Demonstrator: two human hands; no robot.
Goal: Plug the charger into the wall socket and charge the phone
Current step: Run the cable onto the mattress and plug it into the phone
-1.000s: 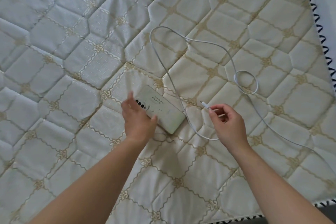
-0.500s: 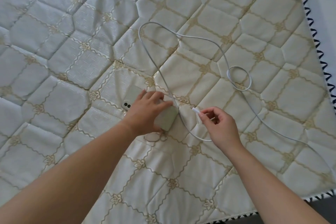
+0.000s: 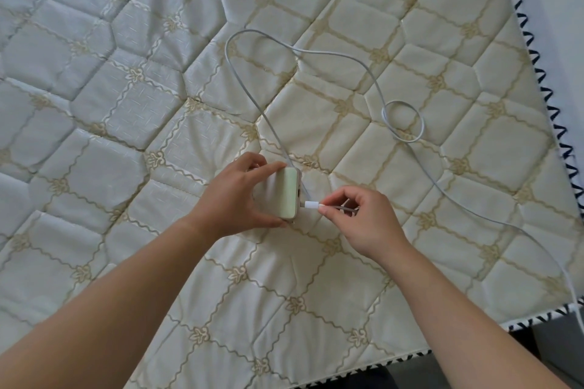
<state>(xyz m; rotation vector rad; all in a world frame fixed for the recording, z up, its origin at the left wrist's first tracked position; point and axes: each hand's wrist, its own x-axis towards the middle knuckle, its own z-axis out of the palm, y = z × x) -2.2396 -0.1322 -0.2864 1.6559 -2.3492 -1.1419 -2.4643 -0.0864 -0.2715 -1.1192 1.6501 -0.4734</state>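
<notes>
A pale green phone (image 3: 287, 193) is tilted up off the quilted mattress, its bottom edge facing right. My left hand (image 3: 235, 196) grips it around the sides and hides most of it. My right hand (image 3: 363, 218) pinches the white cable plug (image 3: 311, 205), whose metal tip touches the phone's bottom edge at the port. The white charger cable (image 3: 373, 73) loops back across the bed, forms a small coil at the right and runs off the lower right edge. No wall socket or charger brick is in view.
The cream quilted mattress (image 3: 126, 104) with gold diamond stitching fills the view. Its black-and-white trimmed edge (image 3: 543, 88) runs down the right and along the bottom right, with dark floor beyond.
My left hand closed on the phone and tipped it up on its side. My right hand brought the cable plug left to the phone's bottom edge.
</notes>
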